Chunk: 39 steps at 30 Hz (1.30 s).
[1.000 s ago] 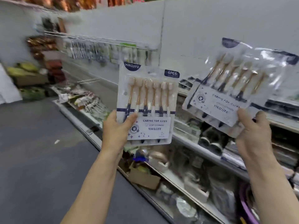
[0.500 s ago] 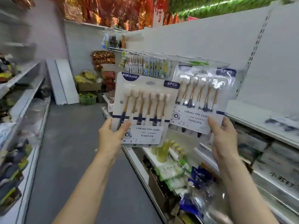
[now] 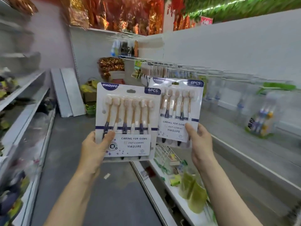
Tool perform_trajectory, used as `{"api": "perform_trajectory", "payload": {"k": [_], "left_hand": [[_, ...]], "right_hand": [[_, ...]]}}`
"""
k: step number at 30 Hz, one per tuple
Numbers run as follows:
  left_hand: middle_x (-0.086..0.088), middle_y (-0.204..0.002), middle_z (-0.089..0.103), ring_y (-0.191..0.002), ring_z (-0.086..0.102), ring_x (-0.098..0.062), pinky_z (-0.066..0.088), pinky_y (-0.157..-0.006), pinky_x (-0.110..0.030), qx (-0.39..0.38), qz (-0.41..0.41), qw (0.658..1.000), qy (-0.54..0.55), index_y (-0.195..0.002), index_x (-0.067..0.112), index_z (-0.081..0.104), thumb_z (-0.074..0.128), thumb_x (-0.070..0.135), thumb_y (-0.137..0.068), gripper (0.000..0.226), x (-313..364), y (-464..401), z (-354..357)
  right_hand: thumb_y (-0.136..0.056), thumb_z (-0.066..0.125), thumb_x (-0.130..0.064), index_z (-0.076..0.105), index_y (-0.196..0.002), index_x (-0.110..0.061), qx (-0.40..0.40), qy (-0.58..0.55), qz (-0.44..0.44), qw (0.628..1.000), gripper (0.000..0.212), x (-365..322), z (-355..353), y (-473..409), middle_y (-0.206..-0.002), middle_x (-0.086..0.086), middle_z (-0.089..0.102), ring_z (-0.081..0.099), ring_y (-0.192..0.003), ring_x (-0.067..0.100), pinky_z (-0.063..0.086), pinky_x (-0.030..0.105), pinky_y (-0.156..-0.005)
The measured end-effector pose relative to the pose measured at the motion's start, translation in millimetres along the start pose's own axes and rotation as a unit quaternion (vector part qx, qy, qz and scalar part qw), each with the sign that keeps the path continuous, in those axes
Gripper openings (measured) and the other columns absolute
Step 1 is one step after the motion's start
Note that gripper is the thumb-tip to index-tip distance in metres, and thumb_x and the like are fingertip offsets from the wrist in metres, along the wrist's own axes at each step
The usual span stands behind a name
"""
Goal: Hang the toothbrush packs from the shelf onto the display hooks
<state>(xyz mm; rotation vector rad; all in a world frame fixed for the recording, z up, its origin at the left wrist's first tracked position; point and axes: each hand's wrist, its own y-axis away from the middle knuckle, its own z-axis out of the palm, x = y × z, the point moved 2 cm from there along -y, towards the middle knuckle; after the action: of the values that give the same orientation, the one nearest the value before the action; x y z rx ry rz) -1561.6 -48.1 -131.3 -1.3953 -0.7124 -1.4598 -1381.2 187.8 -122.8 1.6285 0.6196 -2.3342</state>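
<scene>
Two flat, glossy plastic-fronted toothbrush packs are held upright over the aisle. The left hand (image 3: 92, 149) pinches the nearer pack (image 3: 127, 121), showing six tan-handled brushes. The right hand (image 3: 199, 142) grips the farther pack (image 3: 178, 108), partly overlapped, before blurred display hooks (image 3: 228, 74).

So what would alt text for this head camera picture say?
A person's left hand and right hand each hold up a six-piece toothbrush pack, left pack, right pack, in a shop aisle beside display hooks.
</scene>
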Motion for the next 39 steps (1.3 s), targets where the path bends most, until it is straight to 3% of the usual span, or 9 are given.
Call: {"api": "perform_trajectory", "payload": {"k": [4, 9, 17, 21, 26, 30, 33, 37, 39], "left_hand": [[-0.007, -0.093, 0.074, -0.085, 0.070, -0.024, 0.057, -0.073, -0.036, -0.017, 0.002, 1.000, 0.013, -0.104, 0.008, 0.064, 0.074, 0.025, -0.084, 0.028, -29, -108, -19], [-0.009, -0.094, 0.075, -0.086, 0.072, -0.026, 0.058, -0.078, -0.041, -0.070, -0.019, 0.997, 0.027, -0.104, 0.006, 0.066, 0.074, 0.021, -0.086, 0.025, -41, -242, -34], [0.003, -0.082, 0.075, -0.071, 0.071, -0.009, 0.055, -0.058, -0.023, -0.112, -0.027, 0.992, 0.043, -0.095, 0.013, 0.066, 0.073, 0.019, -0.088, 0.012, -67, -418, -36], [-0.001, -0.090, 0.077, -0.081, 0.073, -0.017, 0.057, -0.068, -0.032, -0.126, -0.032, 0.991, 0.037, -0.104, 0.011, 0.067, 0.075, 0.025, -0.086, 0.025, -97, -502, -25], [0.002, -0.084, 0.077, -0.077, 0.074, -0.015, 0.057, -0.060, -0.029, -0.149, -0.019, 0.988, 0.037, -0.101, 0.015, 0.068, 0.072, 0.025, -0.087, 0.019, -123, -609, 4], [-0.004, -0.094, 0.078, -0.088, 0.074, -0.023, 0.059, -0.075, -0.041, -0.170, -0.019, 0.985, 0.028, -0.110, 0.013, 0.067, 0.074, 0.030, -0.082, 0.033, -135, -692, 34], [-0.006, -0.093, 0.077, -0.089, 0.074, -0.027, 0.059, -0.081, -0.047, -0.179, -0.020, 0.983, 0.027, -0.107, 0.012, 0.067, 0.074, 0.029, -0.084, 0.030, -147, -750, 54], [-0.003, -0.092, 0.078, -0.084, 0.074, -0.018, 0.058, -0.069, -0.032, -0.202, -0.021, 0.978, 0.046, -0.105, 0.014, 0.067, 0.071, 0.025, -0.087, 0.021, -166, -812, 81], [-0.002, -0.094, 0.078, -0.085, 0.074, -0.016, 0.056, -0.070, -0.030, -0.225, -0.023, 0.973, 0.051, -0.106, 0.014, 0.067, 0.071, 0.027, -0.086, 0.025, -175, -839, 97]], "right_hand": [[-0.095, 0.066, -0.013, 0.067, -0.113, -0.012, 0.012, 0.013, -0.015, 1.000, 0.017, 38, 75, -53, -0.099, 0.002, 0.078, 0.075, -0.089, 0.015, 0.058, 0.022, -0.068], [-0.096, 0.066, -0.015, 0.068, -0.108, -0.017, 0.072, -0.001, -0.024, 0.997, 0.013, 68, 163, -116, -0.098, 0.001, 0.078, 0.075, -0.087, 0.013, 0.058, 0.024, -0.067], [-0.095, 0.066, -0.012, 0.061, -0.119, -0.010, 0.120, 0.024, -0.059, 0.991, 0.025, 112, 259, -223, -0.098, 0.004, 0.074, 0.072, -0.075, 0.006, 0.057, 0.021, -0.062], [-0.093, 0.068, -0.012, 0.059, -0.119, -0.011, 0.131, 0.014, -0.067, 0.989, 0.027, 148, 295, -294, -0.092, 0.003, 0.074, 0.073, -0.074, 0.011, 0.056, 0.023, -0.056], [-0.092, 0.068, -0.011, 0.057, -0.119, -0.009, 0.120, 0.005, -0.074, 0.990, 0.029, 195, 341, -398, -0.078, -0.006, 0.077, 0.072, -0.069, 0.006, 0.055, 0.020, -0.054], [-0.091, 0.070, -0.014, 0.059, -0.118, -0.012, 0.118, 0.005, -0.072, 0.990, 0.029, 217, 369, -473, -0.080, -0.005, 0.077, 0.073, -0.070, 0.008, 0.055, 0.021, -0.054], [-0.090, 0.072, -0.015, 0.060, -0.118, -0.011, 0.131, 0.015, -0.070, 0.989, 0.030, 231, 386, -523, -0.090, 0.003, 0.078, 0.074, -0.071, 0.010, 0.054, 0.020, -0.054], [-0.091, 0.070, -0.014, 0.060, -0.117, -0.009, 0.168, 0.019, -0.076, 0.983, 0.028, 253, 401, -574, -0.088, 0.006, 0.077, 0.071, -0.063, 0.008, 0.049, 0.018, -0.046], [-0.092, 0.070, -0.015, 0.060, -0.117, -0.012, 0.190, 0.024, -0.083, 0.978, 0.027, 262, 404, -592, -0.089, 0.004, 0.078, 0.072, -0.068, 0.009, 0.051, 0.020, -0.049]]}}
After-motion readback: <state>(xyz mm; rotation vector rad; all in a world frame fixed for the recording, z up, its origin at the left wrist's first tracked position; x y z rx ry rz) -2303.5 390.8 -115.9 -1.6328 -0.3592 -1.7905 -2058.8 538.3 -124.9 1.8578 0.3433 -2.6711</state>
